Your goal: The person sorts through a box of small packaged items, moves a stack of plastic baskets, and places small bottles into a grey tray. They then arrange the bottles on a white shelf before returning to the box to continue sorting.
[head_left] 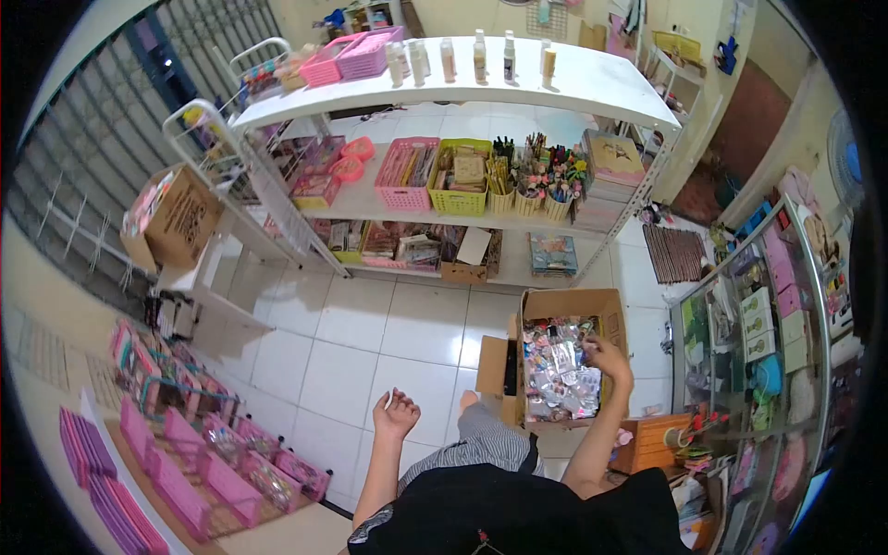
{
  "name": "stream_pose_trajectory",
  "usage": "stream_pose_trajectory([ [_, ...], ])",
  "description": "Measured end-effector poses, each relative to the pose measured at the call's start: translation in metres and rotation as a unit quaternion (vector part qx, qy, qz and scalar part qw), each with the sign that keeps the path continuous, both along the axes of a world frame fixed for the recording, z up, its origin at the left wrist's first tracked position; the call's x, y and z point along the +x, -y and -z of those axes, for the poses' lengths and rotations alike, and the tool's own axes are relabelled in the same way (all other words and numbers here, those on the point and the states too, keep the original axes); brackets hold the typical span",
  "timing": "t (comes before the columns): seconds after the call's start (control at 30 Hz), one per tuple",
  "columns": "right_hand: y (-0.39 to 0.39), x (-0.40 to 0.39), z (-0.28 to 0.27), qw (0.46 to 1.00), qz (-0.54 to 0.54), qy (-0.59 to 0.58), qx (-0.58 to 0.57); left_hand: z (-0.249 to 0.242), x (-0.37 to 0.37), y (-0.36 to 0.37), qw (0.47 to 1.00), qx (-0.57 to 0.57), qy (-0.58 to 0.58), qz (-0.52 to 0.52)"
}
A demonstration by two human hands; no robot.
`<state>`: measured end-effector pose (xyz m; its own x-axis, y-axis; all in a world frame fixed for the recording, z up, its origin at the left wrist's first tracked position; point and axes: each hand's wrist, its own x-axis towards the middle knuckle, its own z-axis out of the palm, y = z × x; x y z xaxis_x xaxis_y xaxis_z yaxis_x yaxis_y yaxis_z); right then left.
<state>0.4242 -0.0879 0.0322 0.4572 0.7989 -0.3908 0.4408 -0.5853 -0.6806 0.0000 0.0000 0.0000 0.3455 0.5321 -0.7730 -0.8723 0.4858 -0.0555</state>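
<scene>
Fingers of the right hand (606,356) curl down into the box (564,305) of small packets (555,370); whether they grip one I cannot tell. A careless pull could spill packets over the rim. The left hand (396,413) hangs open and empty above the white floor tiles (370,324). Pink trays (213,462) lie at left; stocked shelves (592,83) stand beyond.

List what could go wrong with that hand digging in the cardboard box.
1. The right hand reaches into the open brown cardboard box, heaped with small plastic-wrapped packets; pulling one may spill others onto the white tiled floor.
2. The box sits close to the person's bare foot; a shifted leg could nudge it.
3. The left hand hangs empty, steadying nothing.
</scene>
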Motion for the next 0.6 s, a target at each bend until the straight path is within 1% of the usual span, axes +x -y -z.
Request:
stream_pose_trajectory([
  [0.07, 0.033, 0.000, 0.013, 0.992, 0.056, 0.105, 0.030, -0.012, 0.008, -0.008, 0.997, 0.019, -0.061, 0.046],
  [0.1, -0.018, 0.012, 0.006, 0.993, 0.069, 0.093, 0.036, -0.034, 0.028, -0.076, 0.995, 0.028, -0.073, 0.057],
  [0.17, -0.016, 0.012, -0.005, 0.975, 0.087, 0.192, -0.068, -0.045, 0.044, -0.112, 0.991, 0.088, -0.050, 0.084],
  [0.2, -0.015, 0.015, 0.003, 0.977, 0.113, 0.161, -0.087, -0.045, 0.050, -0.129, 0.989, 0.108, -0.040, 0.093],
  [0.23, -0.024, 0.011, 0.001, 0.975, 0.132, 0.154, -0.093, -0.047, 0.055, -0.150, 0.987, 0.106, -0.043, 0.113],
  [0.3, -0.023, 0.002, -0.007, 0.980, 0.128, 0.104, -0.111, -0.042, 0.061, -0.170, 0.987, 0.103, -0.019, 0.120],
  [0.33, -0.021, -0.009, -0.019, 0.983, 0.151, 0.081, -0.060, -0.037, 0.063, -0.178, 0.986, 0.096, -0.030, 0.134],
  [0.37, -0.019, -0.012, -0.020, 0.978, 0.178, 0.075, -0.072, -0.030, 0.067, -0.187, 0.982, 0.088, -0.031, 0.163],
  [0.43, -0.013, -0.023, -0.017, 0.963, 0.196, 0.148, -0.115, -0.016, 0.072, -0.211, 0.982, 0.024, -0.061, 0.179],
  [0.5, 0.009, -0.040, 0.008, 0.938, 0.290, 0.163, -0.094, -0.005, 0.081, -0.239, 0.968, -0.001, -0.070, 0.241],
  [0.53, 0.019, -0.051, 0.018, 0.929, 0.301, 0.192, -0.097, 0.000, 0.084, -0.256, 0.963, -0.017, -0.075, 0.258],
  [0.57, 0.025, -0.072, 0.020, 0.917, 0.338, 0.182, -0.110, 0.006, 0.088, -0.273, 0.957, -0.033, -0.079, 0.276],
  [0.6, 0.026, -0.094, 0.021, 0.894, 0.404, 0.154, -0.121, 0.015, 0.090, -0.291, 0.939, -0.016, -0.113, 0.323],
])
